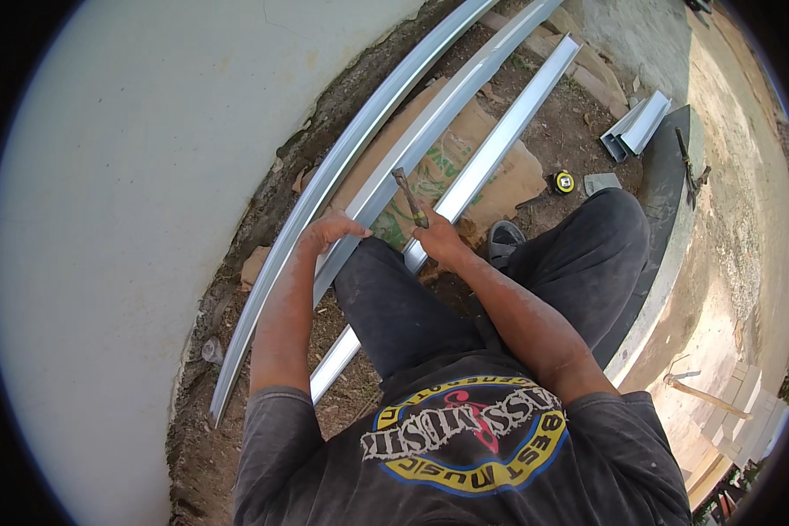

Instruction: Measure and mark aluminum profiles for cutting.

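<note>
My left hand (pixel 331 230) is closed around the middle long silver metal channel (pixel 373 195), with the thumb along its inner edge beside my knee. In my right hand (pixel 438 237) is a short, worn, hammer-like tool (pixel 407 195), its end pointing up and away over the channels. The lower part of the tool is hidden by my fingers. Another long metal channel (pixel 280 272) lies to the left, nearest the wall. On the right a third channel (pixel 508 131) runs under my right hand and past my left leg. Flattened cardboard (pixel 500 188) lies beneath the channels.
A pale wall (pixel 140 219) borders the left side. Ahead to the right lie a yellow-and-black tape measure (pixel 562 182), a small grey piece (pixel 601 183) and short metal channel offcuts (pixel 637 127). A dark curb (pixel 666 188) bends along the right; pliers-like tools (pixel 691 171) rest on it.
</note>
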The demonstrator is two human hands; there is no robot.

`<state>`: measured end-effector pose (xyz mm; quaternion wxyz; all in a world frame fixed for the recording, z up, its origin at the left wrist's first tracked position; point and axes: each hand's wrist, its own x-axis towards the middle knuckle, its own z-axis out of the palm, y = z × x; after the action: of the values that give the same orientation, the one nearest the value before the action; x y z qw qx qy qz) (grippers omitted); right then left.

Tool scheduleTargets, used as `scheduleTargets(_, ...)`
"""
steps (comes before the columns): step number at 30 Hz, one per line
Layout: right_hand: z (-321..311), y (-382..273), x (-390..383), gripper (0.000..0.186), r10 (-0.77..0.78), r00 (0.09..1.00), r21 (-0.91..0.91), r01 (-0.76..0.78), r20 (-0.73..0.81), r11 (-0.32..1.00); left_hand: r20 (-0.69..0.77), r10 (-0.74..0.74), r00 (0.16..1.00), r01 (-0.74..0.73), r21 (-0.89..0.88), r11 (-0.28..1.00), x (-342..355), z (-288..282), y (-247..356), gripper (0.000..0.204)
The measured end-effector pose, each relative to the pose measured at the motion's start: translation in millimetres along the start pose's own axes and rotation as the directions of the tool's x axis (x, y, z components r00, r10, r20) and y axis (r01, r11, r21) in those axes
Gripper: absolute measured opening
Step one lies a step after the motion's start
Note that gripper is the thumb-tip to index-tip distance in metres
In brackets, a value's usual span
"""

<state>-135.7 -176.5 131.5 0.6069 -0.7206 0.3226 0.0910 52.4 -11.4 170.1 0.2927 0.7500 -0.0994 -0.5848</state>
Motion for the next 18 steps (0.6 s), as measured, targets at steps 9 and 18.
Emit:
scheduleTargets(9, 5.0, -1.0, -3.9, 0.056, -0.112, 0.986, -0.105, 0.100, -0.120, 0.989, -0.144, -0.008, 0.990, 0.024, 0.112, 0.993, 29.7, -0.4, -26.9, 0.083)
scheduleTargets(18, -51.4, -21.2, -17.7, 0.025, 0.168, 0.968, -0.381, -0.087, 0.184, 0.921, -0.410, 0.327, 0.851, 0.037, 0.669, 0.743, 16.1, 54.8, -21.5, 0.047)
